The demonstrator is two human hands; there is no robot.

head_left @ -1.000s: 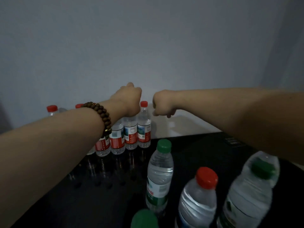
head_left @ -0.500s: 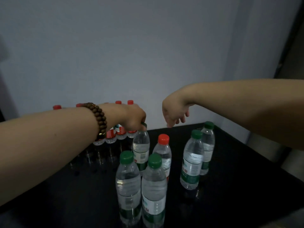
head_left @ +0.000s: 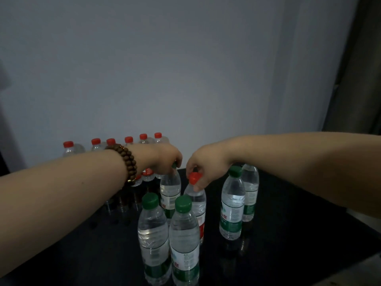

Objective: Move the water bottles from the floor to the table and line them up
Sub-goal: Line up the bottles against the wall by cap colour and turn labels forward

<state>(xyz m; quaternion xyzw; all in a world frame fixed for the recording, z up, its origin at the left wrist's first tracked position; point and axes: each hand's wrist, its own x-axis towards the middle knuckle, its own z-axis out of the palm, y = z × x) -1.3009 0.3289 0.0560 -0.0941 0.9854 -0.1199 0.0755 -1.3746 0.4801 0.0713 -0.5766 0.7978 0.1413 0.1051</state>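
Half a second back my right hand [head_left: 206, 166] hung loose above the cluster. Now it has dropped, and thumb and fingers pinch the cap of the red-capped bottle [head_left: 195, 201]. My left hand [head_left: 165, 159], the one with the bead bracelet [head_left: 128, 162], was already on the green-capped bottle [head_left: 170, 190] just to the left. Its fingers remain curled over the top, with only a sliver of green cap showing beneath them. I take this to mean both hands are now loaded, one bottle each, and ready to lift.

Both held bottles stand upright on the black table [head_left: 299, 234], close beside each other in the middle of the loose group. The far row [head_left: 128, 140] of red-capped bottles runs along the far left edge, partly hidden behind my left forearm. It lies beyond and to the left of both hands.

A near pair [head_left: 153, 230] of green caps stands just in front of the held bottles. A right pair [head_left: 233, 207] stands under my right wrist. By my reckoning the lining-up is partly done: six bottles remain out of line, two of them in hand.
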